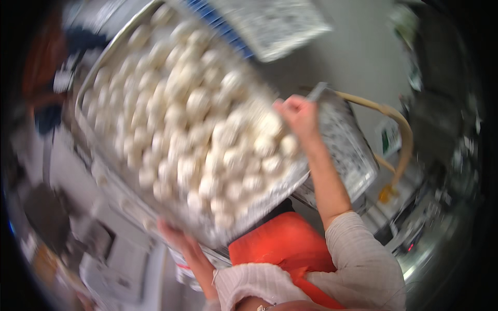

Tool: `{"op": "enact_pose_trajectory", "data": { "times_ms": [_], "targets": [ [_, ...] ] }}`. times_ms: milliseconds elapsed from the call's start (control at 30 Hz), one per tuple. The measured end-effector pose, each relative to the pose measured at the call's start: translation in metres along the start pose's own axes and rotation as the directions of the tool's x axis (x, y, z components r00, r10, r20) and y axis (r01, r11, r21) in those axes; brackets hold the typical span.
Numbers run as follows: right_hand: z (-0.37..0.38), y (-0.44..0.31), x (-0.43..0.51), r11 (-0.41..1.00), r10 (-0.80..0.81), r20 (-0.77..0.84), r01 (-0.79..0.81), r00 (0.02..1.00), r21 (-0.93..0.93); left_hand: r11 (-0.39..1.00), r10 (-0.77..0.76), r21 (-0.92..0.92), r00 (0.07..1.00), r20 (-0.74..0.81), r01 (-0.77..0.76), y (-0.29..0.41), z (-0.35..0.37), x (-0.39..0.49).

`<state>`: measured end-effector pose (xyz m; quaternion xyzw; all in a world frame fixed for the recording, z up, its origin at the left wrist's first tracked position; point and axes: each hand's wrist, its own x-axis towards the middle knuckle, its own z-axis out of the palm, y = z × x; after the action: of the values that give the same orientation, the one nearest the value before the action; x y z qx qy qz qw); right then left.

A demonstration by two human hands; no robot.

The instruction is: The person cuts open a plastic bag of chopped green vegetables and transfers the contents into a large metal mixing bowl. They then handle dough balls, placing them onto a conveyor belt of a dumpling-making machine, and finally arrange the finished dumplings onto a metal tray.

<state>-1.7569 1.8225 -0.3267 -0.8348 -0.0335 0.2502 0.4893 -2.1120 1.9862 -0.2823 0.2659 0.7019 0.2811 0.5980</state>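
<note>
A large rectangular metal tray (134, 194) lies tilted across the view, filled with many round whitish balls (198, 103), which look like floured dough; motion blur softens them. My left hand (175, 235) is at the tray's lower left long edge, its fingers gripping the rim there. At the opposite long edge, my right hand (297, 112) has its fingers curled over the rim. The tray's near corner comes close to the red apron (280, 248) on my body.
Another floury tray (272, 27) lies beyond, beside a blue slatted rack or crate (220, 27). A speckled tray (342, 144) and a curved tan tube (404, 136) are at the right. At the far left, part of a person in orange (44, 66) shows.
</note>
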Motion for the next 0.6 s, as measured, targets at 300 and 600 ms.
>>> {"op": "enact_pose_trajectory", "data": {
  "times_ms": [300,600],
  "targets": [
    [-0.186,-0.092,-0.216,0.989,-0.119,-0.374,0.076,0.920,-0.126,0.972,-0.095,0.234,0.953,0.287,0.026,0.061,-0.013,-0.128],
    [-0.266,-0.108,-0.382,0.984,-0.066,-0.778,0.169,0.625,0.053,0.910,-0.199,0.364,0.562,0.803,-0.198,0.088,0.029,-0.197]
  ]
}}
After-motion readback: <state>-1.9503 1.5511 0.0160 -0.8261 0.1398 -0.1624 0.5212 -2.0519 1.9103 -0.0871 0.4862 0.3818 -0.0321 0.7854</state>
